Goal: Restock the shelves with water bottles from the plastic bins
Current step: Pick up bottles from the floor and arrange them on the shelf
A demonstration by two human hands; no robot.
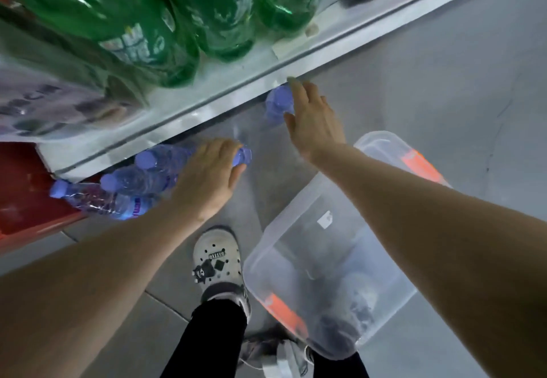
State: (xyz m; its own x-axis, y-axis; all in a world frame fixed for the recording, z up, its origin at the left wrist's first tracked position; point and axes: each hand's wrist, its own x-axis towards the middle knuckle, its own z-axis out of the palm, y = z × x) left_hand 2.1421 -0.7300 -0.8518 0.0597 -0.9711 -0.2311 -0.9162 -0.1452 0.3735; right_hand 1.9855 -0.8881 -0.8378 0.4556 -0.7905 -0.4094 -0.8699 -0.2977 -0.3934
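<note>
My left hand [207, 179] lies palm down over a water bottle [241, 157], fingers curled around it below its blue cap, so I have it in a loose hold from above. My right hand [310, 123] is spread open and flat, holding nothing that I can see; its fingertips [293, 82] reach the shelf edge [236, 82] and it partly covers a second bottle [276, 105] standing just under that edge.

Both bottles belong on the low shelf beneath the shelf edge, and that is where the other water bottles [130, 182] already are: three blue caps in a cluster to the left of my left hand, tucked partly under the edge. I judge the step in hand to be pushing these two back into the row.

To do it well I should keep each bottle upright as it slides, press near the shoulder and not the cap so it does not tip, and guide the left one toward the cluster so the row closes up without gaps. The right bottle needs a grip first; a flat palm could knock it over.

The plastic bin [328, 247] sits on the floor below the shelf edge, beside my shoe [217, 262]. Motion blur keeps me from telling what is left inside. Green bottles [142, 14] fill the shelf above.
</note>
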